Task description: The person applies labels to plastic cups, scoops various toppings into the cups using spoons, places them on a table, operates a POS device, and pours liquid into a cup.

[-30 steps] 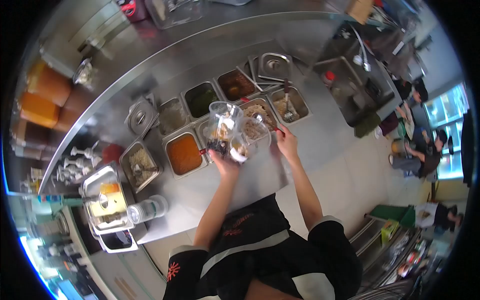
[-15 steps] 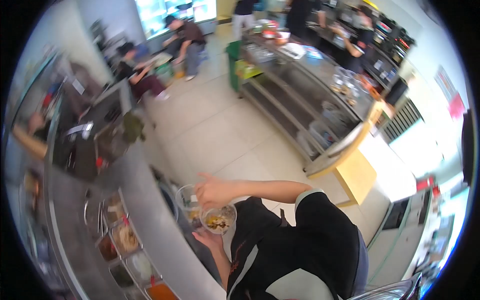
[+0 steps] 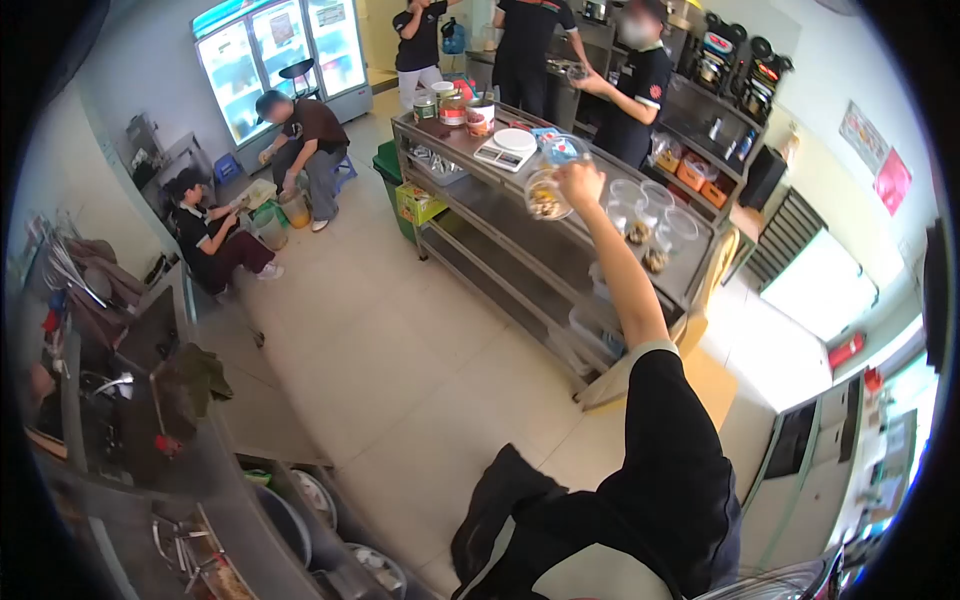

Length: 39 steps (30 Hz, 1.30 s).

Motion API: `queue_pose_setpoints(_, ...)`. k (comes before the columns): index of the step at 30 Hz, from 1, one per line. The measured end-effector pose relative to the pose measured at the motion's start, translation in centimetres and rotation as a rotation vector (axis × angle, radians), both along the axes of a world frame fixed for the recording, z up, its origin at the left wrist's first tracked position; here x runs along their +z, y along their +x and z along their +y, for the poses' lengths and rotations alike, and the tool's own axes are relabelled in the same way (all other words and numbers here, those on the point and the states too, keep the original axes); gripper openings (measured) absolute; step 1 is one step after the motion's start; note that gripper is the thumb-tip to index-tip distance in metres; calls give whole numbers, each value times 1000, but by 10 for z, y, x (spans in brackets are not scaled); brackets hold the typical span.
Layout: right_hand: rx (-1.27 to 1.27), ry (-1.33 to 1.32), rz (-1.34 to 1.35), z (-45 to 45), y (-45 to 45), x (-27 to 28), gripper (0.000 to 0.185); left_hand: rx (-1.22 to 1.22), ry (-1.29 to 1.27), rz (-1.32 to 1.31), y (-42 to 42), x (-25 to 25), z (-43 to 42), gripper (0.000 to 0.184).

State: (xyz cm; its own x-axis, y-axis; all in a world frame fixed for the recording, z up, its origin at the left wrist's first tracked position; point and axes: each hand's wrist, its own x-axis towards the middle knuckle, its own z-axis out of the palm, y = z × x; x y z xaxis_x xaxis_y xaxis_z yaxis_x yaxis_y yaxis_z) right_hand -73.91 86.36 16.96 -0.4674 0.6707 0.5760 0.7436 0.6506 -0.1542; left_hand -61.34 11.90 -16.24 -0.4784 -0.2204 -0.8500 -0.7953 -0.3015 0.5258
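Observation:
At the near side of the steel table, my right hand [image 3: 580, 185] is stretched out with its fingers closed on a clear plastic cup [image 3: 547, 195] that has yellow, brown and pale pieces in it. Another clear rim shows just behind the fingers. To the right of this hand, several clear cups [image 3: 640, 205] with dark and pale contents stand on the tabletop. A white scale [image 3: 508, 148] is to the left of the hand, beside jars and tubs [image 3: 452, 108]. My left hand is out of the frame.
The steel table [image 3: 500, 235] has shelves below. Two seated people [image 3: 215, 235] work at the left, near glass-door fridges [image 3: 280, 65]. Three people stand behind the table, one [image 3: 635, 90] close to its far side. A sink [image 3: 150, 330] and steel counter are at the lower left.
The view has turned from the counter of food pans to the steel table. My right hand has moved out over the table with a cup; my left hand has left the view.

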Motion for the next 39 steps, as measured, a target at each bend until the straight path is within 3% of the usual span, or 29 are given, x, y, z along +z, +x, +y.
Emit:
queue_pose_setpoints(3,-202,118,38,91,-8,-16,17,-18,18,60,-10,-4,75,51)
queue_pose_setpoints(5,-349,-9,-79,137,-11,-23,25,-26,42,73,-10,-6,117,49)
queue_pose_setpoints(8,-372,-122,-191,176,-7,-34,28,-47,66,88,-9,-8,153,47)
queue_pose_setpoints(11,-427,-184,-194,204,0,-42,33,-46,58,107,-11,-10,153,46)
queue_pose_setpoints(14,-425,-155,-323,194,0,-27,42,30,-4,157,-3,-8,99,44)
queue_pose_setpoints(16,-305,113,-178,158,-7,-24,48,116,-56,199,20,-5,41,42)
queue_pose_setpoints(18,20,400,-31,110,-10,-37,51,244,-106,256,75,-1,-30,41)
queue_pose_setpoints(20,408,490,49,32,-12,-65,37,352,-133,361,148,-5,-92,40)
queue_pose_setpoints(21,528,276,-66,-27,-11,-79,34,397,-145,427,179,-4,-109,40)
queue_pose_setpoints(22,776,343,-53,-68,-8,-116,31,428,-179,487,215,-9,-123,39)
queue_pose_setpoints(23,876,280,-197,-109,6,-150,35,493,-411,453,199,6,-107,23)
queue_pose_setpoints(24,942,129,-482,-146,20,-178,35,506,-450,397,205,11,-112,38)
queue_pose_setpoints(25,1015,-289,-927,-184,24,-195,36,546,-579,163,199,48,-108,45)
queue_pose_setpoints(26,1208,-462,-1048,-170,33,-271,36,590,-664,-77,190,86,-104,53)
queue_pose_setpoints(27,1097,-808,-1454,-223,42,-260,42,687,-735,-42,204,50,-140,68)
queue_pose_setpoints(28,997,-1046,-1427,-246,58,-272,46,718,-969,-56,216,56,-155,74)
queue_pose_setpoints(29,1065,-1066,-1381,-264,70,-288,48,715,-1074,-63,220,79,-170,80)
queue_pose_setpoints(30,1119,-1097,-1332,-293,75,-299,49,861,-1121,-141,224,86,-193,87)
queue_pose_setpoints(31,1155,-1071,-1358,-319,69,-293,49,989,-1169,-224,223,98,-207,94)
queue_pose_setpoints(33,1191,-527,-1296,-356,66,-272,50,1047,-1406,-257,224,137,-221,99)
queue_pose_setpoints(36,1343,-369,-1166,-435,58,-230,47,1069,-1611,-132,228,128,-256,91)
queue_pose_setpoints(39,1685,-178,-943,-515,54,-214,41,1118,-1497,172,227,119,-268,88)
